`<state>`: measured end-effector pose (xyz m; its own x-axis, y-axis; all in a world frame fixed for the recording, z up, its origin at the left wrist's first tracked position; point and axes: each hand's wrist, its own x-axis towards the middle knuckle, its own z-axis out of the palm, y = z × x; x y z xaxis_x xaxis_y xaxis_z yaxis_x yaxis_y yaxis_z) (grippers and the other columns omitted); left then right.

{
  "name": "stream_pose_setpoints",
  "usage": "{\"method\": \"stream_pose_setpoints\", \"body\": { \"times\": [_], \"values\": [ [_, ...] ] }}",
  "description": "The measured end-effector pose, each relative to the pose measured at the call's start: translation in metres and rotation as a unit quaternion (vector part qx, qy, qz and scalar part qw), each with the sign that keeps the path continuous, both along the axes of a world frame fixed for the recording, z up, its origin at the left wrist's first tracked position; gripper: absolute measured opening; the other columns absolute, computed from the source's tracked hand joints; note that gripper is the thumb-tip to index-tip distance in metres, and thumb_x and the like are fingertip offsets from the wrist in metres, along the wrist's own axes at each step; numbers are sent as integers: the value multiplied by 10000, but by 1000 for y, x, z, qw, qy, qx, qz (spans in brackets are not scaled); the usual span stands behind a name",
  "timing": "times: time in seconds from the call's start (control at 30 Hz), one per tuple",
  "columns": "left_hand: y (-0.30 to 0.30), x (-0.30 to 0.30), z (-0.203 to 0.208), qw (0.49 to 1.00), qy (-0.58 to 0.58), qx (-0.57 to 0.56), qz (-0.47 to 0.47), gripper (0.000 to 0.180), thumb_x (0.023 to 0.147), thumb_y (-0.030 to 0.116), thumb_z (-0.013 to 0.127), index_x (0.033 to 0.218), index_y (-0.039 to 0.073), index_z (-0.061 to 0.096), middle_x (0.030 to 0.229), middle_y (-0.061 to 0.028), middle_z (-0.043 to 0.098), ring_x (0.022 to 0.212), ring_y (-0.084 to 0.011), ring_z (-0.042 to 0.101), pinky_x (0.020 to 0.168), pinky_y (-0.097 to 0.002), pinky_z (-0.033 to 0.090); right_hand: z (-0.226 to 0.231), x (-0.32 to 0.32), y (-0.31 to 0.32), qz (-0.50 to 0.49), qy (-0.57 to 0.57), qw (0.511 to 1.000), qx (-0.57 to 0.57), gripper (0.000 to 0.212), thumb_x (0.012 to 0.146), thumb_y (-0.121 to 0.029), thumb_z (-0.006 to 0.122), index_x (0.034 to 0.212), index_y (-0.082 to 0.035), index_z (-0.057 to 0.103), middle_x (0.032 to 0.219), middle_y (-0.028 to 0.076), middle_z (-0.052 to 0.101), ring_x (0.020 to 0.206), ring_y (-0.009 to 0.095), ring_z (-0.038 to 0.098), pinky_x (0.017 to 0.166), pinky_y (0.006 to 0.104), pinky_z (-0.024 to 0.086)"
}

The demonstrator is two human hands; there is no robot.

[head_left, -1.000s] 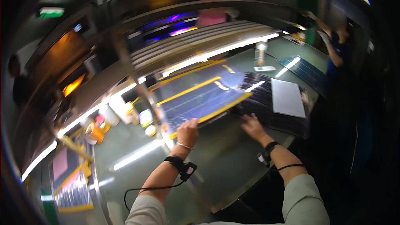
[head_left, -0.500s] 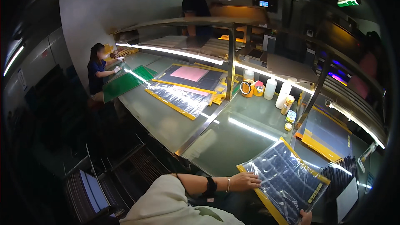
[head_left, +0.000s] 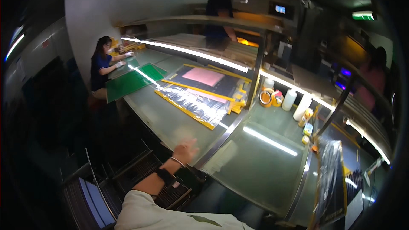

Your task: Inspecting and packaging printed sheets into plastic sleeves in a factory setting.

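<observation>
My left hand, with a bracelet and a black watch at its wrist, hangs over the front edge of the left glass-topped table. Its fingers look stretched and apart, though slightly blurred, and nothing shows in them. At the lower right, a dark patterned film sheet with yellow edging stands tilted almost edge-on, its clear cover glaring. My right hand is out of sight. Beyond my left hand lie a shiny dark film sheet and another yellow-edged sheet bearing a pink sheet.
Bottles and an orange tape roll stand below the lit shelf. A metal strip divides the tables. Slotted racks are at lower left. A co-worker handles green panels; another person stands behind the shelf.
My left hand has let go of the film sheet and moved left over the other table. The sheet has swung right and tilted up. My right hand has gone out of view.
</observation>
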<state>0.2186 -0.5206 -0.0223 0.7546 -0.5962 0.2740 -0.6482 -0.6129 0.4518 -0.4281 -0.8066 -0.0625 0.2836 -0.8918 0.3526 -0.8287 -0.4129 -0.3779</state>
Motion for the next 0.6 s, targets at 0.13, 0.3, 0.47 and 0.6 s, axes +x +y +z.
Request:
{"method": "stream_pose_setpoints", "body": {
  "times": [0.13,0.3,0.47,0.6],
  "values": [
    [36,36,-26,997,-72,-28,12,498,717,210,707,1164,58,548,1242,-238,472,1171,-404,421,983,-472,357,13,46,-21,-69,-114,990,38,246,859,-98,554,1069,25,587,940,234,629,857,391,605,754,408,463],
    [55,20,-48,999,-39,-4,27,570,763,237,676,1274,74,480,1406,-235,307,1313,-421,255,1035,-545,257,32,82,-48,-120,-164,979,23,201,851,-136,551,916,49,592,718,180,623,676,314,620,600,361,454],
    [24,10,-37,993,33,47,103,571,808,301,635,1309,99,452,1465,-198,225,1374,-402,134,1014,-665,157,-42,33,-182,-104,-342,926,120,366,973,-298,432,755,-43,578,666,52,580,600,183,557,560,305,443],
    [-1,25,-48,990,-15,83,111,587,808,356,621,1309,101,454,1476,-193,205,1382,-396,104,999,-704,105,-65,45,-292,-69,-253,948,-179,229,916,-220,524,758,-61,575,672,65,586,634,200,585,557,309,461]
  ]
}}
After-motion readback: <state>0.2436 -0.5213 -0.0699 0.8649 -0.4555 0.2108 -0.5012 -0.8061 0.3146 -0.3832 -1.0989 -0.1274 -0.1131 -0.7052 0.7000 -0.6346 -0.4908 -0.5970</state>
